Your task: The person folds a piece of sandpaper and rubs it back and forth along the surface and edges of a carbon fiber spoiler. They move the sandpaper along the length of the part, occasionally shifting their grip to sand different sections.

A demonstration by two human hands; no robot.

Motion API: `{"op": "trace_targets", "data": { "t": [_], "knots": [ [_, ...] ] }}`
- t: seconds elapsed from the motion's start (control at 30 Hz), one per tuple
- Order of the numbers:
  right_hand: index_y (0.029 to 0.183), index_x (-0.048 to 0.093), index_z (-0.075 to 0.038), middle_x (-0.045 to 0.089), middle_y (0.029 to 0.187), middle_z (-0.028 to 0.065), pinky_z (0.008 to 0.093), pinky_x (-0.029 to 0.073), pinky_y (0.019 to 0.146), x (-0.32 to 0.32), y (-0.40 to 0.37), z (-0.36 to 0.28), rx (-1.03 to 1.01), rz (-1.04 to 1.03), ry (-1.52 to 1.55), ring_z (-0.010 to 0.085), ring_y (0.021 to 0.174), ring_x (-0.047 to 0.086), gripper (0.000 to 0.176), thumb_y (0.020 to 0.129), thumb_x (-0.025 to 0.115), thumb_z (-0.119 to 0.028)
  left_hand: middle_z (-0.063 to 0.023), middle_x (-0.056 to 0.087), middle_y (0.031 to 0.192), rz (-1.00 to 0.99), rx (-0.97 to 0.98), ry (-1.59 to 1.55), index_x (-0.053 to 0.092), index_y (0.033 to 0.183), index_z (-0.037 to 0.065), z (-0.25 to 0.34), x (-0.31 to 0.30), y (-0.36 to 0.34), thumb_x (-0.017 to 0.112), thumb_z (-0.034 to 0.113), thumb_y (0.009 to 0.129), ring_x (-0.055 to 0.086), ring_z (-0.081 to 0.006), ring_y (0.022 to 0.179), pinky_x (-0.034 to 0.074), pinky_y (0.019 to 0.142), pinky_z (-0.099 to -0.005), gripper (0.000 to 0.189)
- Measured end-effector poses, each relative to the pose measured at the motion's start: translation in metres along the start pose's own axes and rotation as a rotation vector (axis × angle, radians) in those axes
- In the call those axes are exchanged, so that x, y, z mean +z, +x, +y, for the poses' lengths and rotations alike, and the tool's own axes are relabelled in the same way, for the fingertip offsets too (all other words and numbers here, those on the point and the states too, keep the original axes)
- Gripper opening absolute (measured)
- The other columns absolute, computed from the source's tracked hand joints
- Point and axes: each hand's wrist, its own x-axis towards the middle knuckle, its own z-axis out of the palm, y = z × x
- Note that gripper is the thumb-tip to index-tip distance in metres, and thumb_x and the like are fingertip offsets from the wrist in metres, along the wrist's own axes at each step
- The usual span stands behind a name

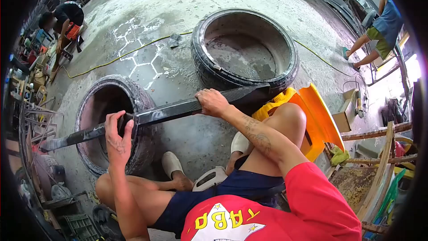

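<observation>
A long black panel (174, 109) lies across two tires, its wide dark end by the larger tire (203, 58) and its narrow end reaching far left past the smaller tire (138, 93). My left hand (119, 136) is raised at the panel's near edge, its thumb and fingers around a small dark block (128, 122) that stands against the panel. My right hand (211, 101) rests over the panel's upper edge near the middle, with the fingers curled over it.
An orange plastic part (318, 116) stands beside my right knee. A yellow hose (111, 64) crosses the floor behind the tires. One person (69, 18) bends at the far left; another (383, 29) stands at the right. A wooden frame (379, 174) is at the lower right.
</observation>
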Motion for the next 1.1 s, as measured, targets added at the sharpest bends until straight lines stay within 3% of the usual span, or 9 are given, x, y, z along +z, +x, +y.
{"op": "trace_targets", "data": {
  "t": [0.1, 0.23, 0.5, 0.57, 0.67, 0.77, 0.83, 0.97, 1.1],
  "knots": [
    [0.123, 0.068, -0.005, 0.072, 0.117, 0.0121, 0.0419, 0.052, 0.101, -0.007, 0.010, 0.016, -0.022, -0.005, -0.089, 0.0303, 0.117, 0.069, 0.063, 0.081, 0.087, -0.049, -0.0179, 0.060, 0.121, -0.051, -0.002, 0.049, 0.064, 0.127, 0.001, -0.002, 0.008, -0.001, 0.070, 0.021, 0.102, 0.060, -0.0396, 0.114, 0.049, 0.102, -0.0459, 0.032],
    [0.115, 0.070, -0.006, 0.073, 0.113, 0.0143, 0.0442, 0.053, 0.098, -0.035, -0.003, 0.039, -0.087, -0.063, 0.006, 0.0327, 0.114, 0.070, 0.054, 0.084, 0.084, -0.047, -0.0183, 0.059, 0.122, -0.073, -0.031, -0.018, 0.063, 0.127, 0.001, -0.004, 0.031, 0.003, 0.070, 0.020, 0.102, 0.059, -0.0393, 0.115, 0.048, 0.103, -0.0463, 0.032],
    [0.110, 0.069, -0.006, 0.074, 0.114, 0.0136, 0.0459, 0.050, 0.102, -0.031, -0.010, 0.038, -0.002, -0.310, 0.045, 0.0347, 0.118, 0.068, 0.066, 0.079, 0.084, -0.063, -0.0183, 0.059, 0.118, -0.247, 0.080, -0.048, 0.063, 0.124, 0.000, 0.003, 0.087, 0.015, 0.074, 0.013, 0.096, 0.058, -0.0397, 0.112, 0.047, 0.101, -0.0457, 0.033],
    [0.118, 0.071, -0.006, 0.073, 0.115, 0.0144, 0.0446, 0.050, 0.101, -0.033, -0.007, 0.039, -0.016, -0.361, 0.025, 0.0331, 0.118, 0.068, 0.071, 0.079, 0.084, -0.064, -0.0186, 0.058, 0.118, -0.227, 0.103, -0.069, 0.062, 0.125, 0.000, 0.001, 0.122, 0.007, 0.074, 0.012, 0.095, 0.057, -0.0405, 0.111, 0.047, 0.099, -0.0478, 0.034],
    [0.127, 0.072, -0.006, 0.073, 0.114, 0.0153, 0.0439, 0.050, 0.103, -0.051, -0.005, 0.041, -0.145, -0.262, 0.067, 0.0353, 0.113, 0.068, 0.072, 0.083, 0.085, -0.061, -0.0184, 0.058, 0.119, -0.286, 0.139, 0.026, 0.062, 0.124, 0.001, -0.006, 0.153, -0.007, 0.075, 0.013, 0.094, 0.056, -0.0410, 0.108, 0.046, 0.094, -0.0521, 0.034],
    [0.120, 0.077, -0.005, 0.072, 0.117, 0.0182, 0.0461, 0.053, 0.100, -0.073, 0.010, 0.056, 0.151, 0.052, 0.387, 0.0389, 0.113, 0.067, 0.055, 0.088, 0.085, -0.049, -0.0175, 0.058, 0.122, -0.321, 0.107, 0.039, 0.063, 0.124, 0.001, -0.010, 0.164, -0.010, 0.074, 0.014, 0.095, 0.055, -0.0401, 0.110, 0.046, 0.094, -0.0519, 0.033],
    [0.121, 0.077, -0.006, 0.073, 0.117, 0.0194, 0.0448, 0.053, 0.102, -0.078, 0.018, 0.095, 0.270, 0.121, 0.153, 0.0396, 0.115, 0.067, 0.042, 0.091, 0.084, -0.036, -0.0177, 0.058, 0.121, -0.335, 0.091, 0.011, 0.063, 0.124, 0.001, -0.010, 0.162, -0.010, 0.073, 0.015, 0.096, 0.055, -0.0402, 0.110, 0.045, 0.094, -0.0521, 0.033],
    [0.123, 0.077, -0.005, 0.073, 0.119, 0.0203, 0.0456, 0.053, 0.103, -0.065, 0.038, 0.136, 0.393, 0.113, 0.178, 0.0407, 0.117, 0.067, 0.040, 0.091, 0.083, -0.029, -0.0177, 0.057, 0.121, -0.323, 0.086, -0.017, 0.062, 0.125, 0.001, -0.013, 0.164, -0.012, 0.073, 0.014, 0.096, 0.054, -0.0407, 0.111, 0.045, 0.094, -0.0521, 0.034],
    [0.116, 0.078, -0.001, 0.077, 0.112, 0.0227, 0.0473, 0.056, 0.094, -0.054, 0.059, 0.133, 0.390, 0.008, 0.220, 0.0419, 0.108, 0.072, 0.034, 0.092, 0.081, -0.024, -0.0176, 0.057, 0.120, -0.316, 0.061, -0.028, 0.062, 0.126, 0.001, -0.014, 0.165, -0.012, 0.074, 0.014, 0.095, 0.054, -0.0410, 0.111, 0.045, 0.095, -0.0522, 0.035]
  ]
}}
